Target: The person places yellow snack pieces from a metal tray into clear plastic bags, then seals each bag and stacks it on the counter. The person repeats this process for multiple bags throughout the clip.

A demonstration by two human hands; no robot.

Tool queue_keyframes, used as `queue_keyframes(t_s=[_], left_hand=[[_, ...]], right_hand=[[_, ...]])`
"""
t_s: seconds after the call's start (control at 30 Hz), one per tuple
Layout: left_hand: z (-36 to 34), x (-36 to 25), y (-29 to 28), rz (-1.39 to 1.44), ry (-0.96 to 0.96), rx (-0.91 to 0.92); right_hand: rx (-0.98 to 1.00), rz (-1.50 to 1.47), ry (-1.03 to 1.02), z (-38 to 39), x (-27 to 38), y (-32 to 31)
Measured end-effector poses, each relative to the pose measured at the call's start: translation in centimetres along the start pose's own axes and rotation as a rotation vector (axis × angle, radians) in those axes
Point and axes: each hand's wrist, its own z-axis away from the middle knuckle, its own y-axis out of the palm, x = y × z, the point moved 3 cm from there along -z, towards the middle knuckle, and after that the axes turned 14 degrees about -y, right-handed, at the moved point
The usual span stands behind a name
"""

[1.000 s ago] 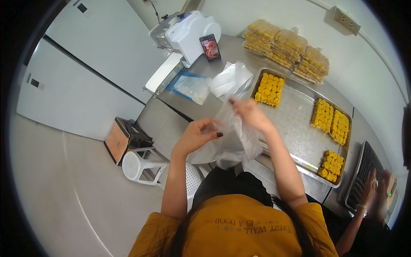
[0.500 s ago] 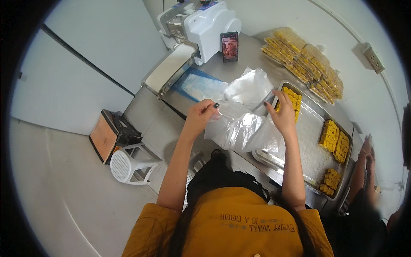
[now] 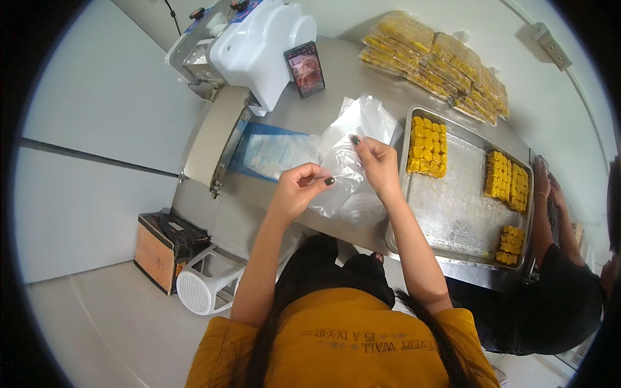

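Note:
Between my two hands hangs a clear plastic bag (image 3: 343,158), crinkled and loose. My left hand (image 3: 301,189) pinches its left side between thumb and fingers. Higher up and to the right, my right hand (image 3: 377,161) pinches the same bag with thumb and forefinger. Beneath and behind it lie more white plastic bags (image 3: 378,119) on the steel table. To the left, a blue plastic package (image 3: 272,152) lies flat. Close to my right hand is a metal tray (image 3: 446,207) bearing blocks of yellow pieces (image 3: 427,147), some at its left end and others along its right side.
A white machine (image 3: 259,48) with a chute (image 3: 217,129) stands at the far left. A phone (image 3: 305,70) leans by it. Filled bags of yellow pieces (image 3: 440,61) are piled along the wall. Another person's hands (image 3: 542,178) are beyond the tray. A white stool (image 3: 200,284) and box (image 3: 165,249) stand on the floor.
My right hand has moved left, away from the tray and closer to my left hand. The bag, spread wide before, is now bunched between them. My view has shifted.

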Motion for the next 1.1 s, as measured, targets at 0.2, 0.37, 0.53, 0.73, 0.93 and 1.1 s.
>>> queue_keyframes(t_s=[0.2,0.37,0.53,0.73,0.93,1.1], left_hand=[[-1.2,-1.8,-1.9,-0.420,0.123,-0.183],[-1.8,-2.7,-1.8,-0.603,0.210,-0.202],[-2.2,-2.4,-1.7,-0.269,0.138,-0.174],[-3.1,-1.3,-1.0,-0.393,0.201,-0.250],[-3.8,-0.4,-0.3,-0.399,0.190,-0.209],[-3.8,-0.2,-0.6,-0.099,0.174,-0.096]], right_hand=[[0.094,-0.478,-0.010,-1.4,0.4,-0.5],[0.522,-0.529,-0.098,-2.9,0.9,0.5],[0.282,-0.212,0.011,-2.0,0.4,1.7],[0.179,0.341,-0.190,-0.6,2.0,1.3],[0.266,-0.020,-0.211,-0.9,1.9,0.4],[0.287,0.170,-0.083,-0.5,1.9,0.3]])
